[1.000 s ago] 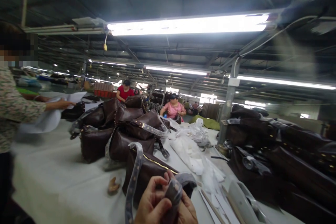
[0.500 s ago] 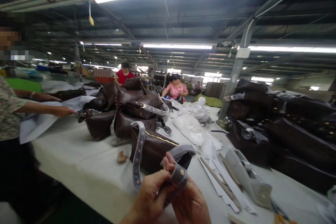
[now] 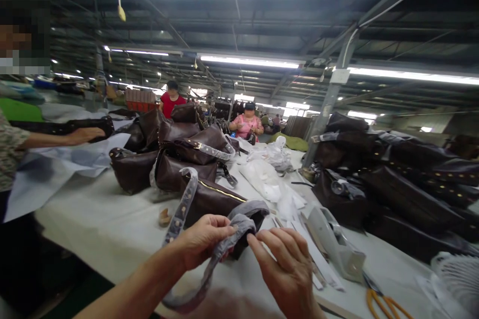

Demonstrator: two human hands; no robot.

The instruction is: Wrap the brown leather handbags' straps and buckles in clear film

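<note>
A dark brown leather handbag [image 3: 213, 202] with a gold zipper lies on the table in front of me. Its studded strap [image 3: 182, 204] is wrapped in clear plastic and loops down at the left. My left hand [image 3: 205, 239] pinches a wrapped stretch of bag strap [image 3: 242, 223] between thumb and fingers. On the other side, my right hand [image 3: 286, 264] has its thumb and bent fingertips together at the edge of the same wrapped strap. The lower part of the strap curves beneath my left wrist.
More brown bags [image 3: 179, 134] are heaped behind, with another pile [image 3: 407, 194] at right. A tape dispenser [image 3: 333, 241], white strips [image 3: 318, 259], orange-handled scissors [image 3: 385, 304] and a white fan [image 3: 458, 279] lie right. At left a co-worker's hand [image 3: 88, 133] rests over a dark bag.
My hands have moved apart from a close grip on the curled strap end to a stretch nearer the bag. The co-worker's arm has shifted over the dark bag. My view has tilted slightly.
</note>
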